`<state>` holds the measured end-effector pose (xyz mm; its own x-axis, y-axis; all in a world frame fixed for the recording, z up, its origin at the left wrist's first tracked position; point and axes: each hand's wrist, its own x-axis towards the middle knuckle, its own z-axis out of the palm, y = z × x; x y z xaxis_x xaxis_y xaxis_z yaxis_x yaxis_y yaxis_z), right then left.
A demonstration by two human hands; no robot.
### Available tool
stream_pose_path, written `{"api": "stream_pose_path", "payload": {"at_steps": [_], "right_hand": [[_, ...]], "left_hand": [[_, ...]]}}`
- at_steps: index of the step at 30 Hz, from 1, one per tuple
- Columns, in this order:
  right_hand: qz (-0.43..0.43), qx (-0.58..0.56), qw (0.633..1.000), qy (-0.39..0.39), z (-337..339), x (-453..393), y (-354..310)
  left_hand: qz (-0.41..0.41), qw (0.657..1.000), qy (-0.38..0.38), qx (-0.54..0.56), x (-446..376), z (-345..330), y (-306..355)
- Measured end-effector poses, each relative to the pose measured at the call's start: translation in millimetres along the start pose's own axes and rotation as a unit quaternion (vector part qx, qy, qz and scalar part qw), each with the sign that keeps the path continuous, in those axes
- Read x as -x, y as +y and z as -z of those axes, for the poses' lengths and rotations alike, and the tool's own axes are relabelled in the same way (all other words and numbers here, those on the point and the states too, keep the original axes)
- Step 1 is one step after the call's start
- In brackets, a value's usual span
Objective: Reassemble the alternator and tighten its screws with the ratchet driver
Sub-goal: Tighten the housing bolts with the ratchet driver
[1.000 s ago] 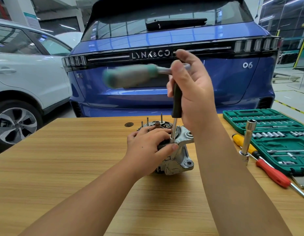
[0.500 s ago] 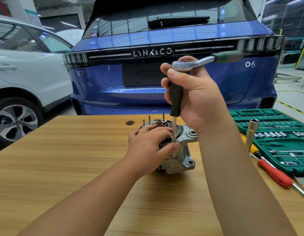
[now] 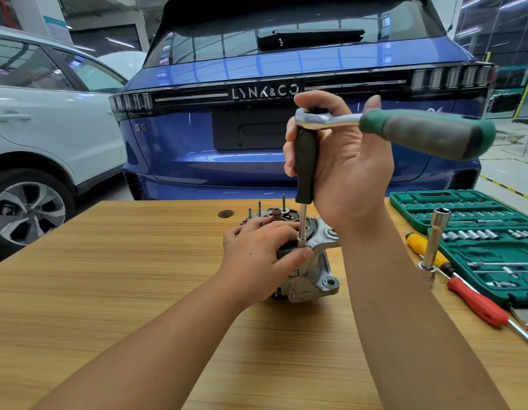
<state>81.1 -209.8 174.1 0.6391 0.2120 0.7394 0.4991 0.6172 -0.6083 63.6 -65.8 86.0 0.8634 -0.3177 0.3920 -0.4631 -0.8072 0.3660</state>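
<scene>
Left hand [image 3: 258,255] grips alternator [image 3: 310,270] on table [image 3: 109,291]. Right hand [image 3: 345,170] grips ratchet driver [image 3: 307,161]. Blue car [image 3: 197,143] behind reads "LYNK&CO".

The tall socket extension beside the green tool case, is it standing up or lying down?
Standing upright: the socket extension rises on end from the table.

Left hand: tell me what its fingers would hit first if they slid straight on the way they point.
The left hand grips the alternator, fingers pointing right. Going on, they would probably meet the driver shaft standing by the thumb tip, though depth is unclear.
</scene>
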Motion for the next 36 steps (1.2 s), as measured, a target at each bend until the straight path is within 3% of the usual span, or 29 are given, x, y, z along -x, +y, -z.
{"api": "stream_pose_path", "payload": {"at_steps": [6, 11, 14, 18, 21, 24, 27, 29, 36], "right_hand": [[-0.045, 0.009, 0.998, 0.049, -3, -3, -2], [-0.001, 0.207, 0.963, 0.173, -13, -1, -6], [-0.019, 0.186, 0.956, 0.227, -16, -2, -12], [-0.167, -0.045, 0.971, 0.165, -1, -3, -28], [-0.182, -0.101, 0.972, 0.108, 5, -2, -30], [-0.113, -0.06, 0.989, 0.073, -3, 0, -17], [-0.004, 0.105, 0.993, 0.056, -12, 2, -3], [0.023, 0.167, 0.985, 0.035, -12, 3, 1], [0.024, 0.132, 0.989, 0.061, -6, 1, 2]], "left_hand": [[-0.001, 1.0, 0.0, -0.006, 0, 0, 1], [0.002, 1.0, -0.004, 0.001, 0, -1, 0], [0.0, 1.0, -0.01, 0.003, -1, -1, -3], [-0.001, 1.0, -0.011, -0.005, -2, -1, -4], [-0.007, 1.0, -0.012, -0.004, -2, -1, -5], [-0.007, 1.0, -0.01, -0.006, -2, -1, -4], [-0.003, 1.0, -0.008, -0.016, -1, -2, -4], [-0.003, 1.0, -0.012, -0.014, -1, -2, -3], [-0.004, 1.0, -0.003, -0.009, -1, -1, -2]]}}
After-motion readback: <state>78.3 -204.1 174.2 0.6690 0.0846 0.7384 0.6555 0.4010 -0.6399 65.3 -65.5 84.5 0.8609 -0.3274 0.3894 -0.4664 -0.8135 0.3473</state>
